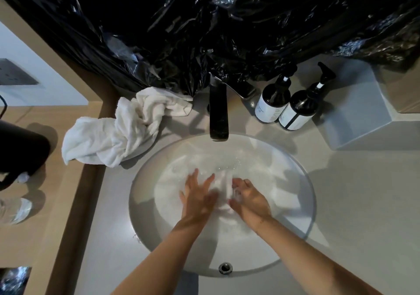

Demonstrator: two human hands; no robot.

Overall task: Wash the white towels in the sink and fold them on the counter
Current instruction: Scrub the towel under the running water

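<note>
A white towel (223,186) lies soaked in the water of the round white sink (302,181), bunched into a ridge between my hands. My left hand (198,195) presses flat on it with fingers spread and looks blurred. My right hand (248,198) curls around the towel's right side. A second white towel (118,131) lies crumpled on the counter (354,203) to the left of the sink. The black faucet (218,115) stands at the back of the basin, spout over the water.
Two dark pump bottles (287,103) stand right of the faucet beside a grey box (356,110). Black plastic sheeting (227,21) covers the wall behind. On the left sit a dark object (20,151) and a clear glass (13,210). The overflow hole (225,268) is at the basin's near side.
</note>
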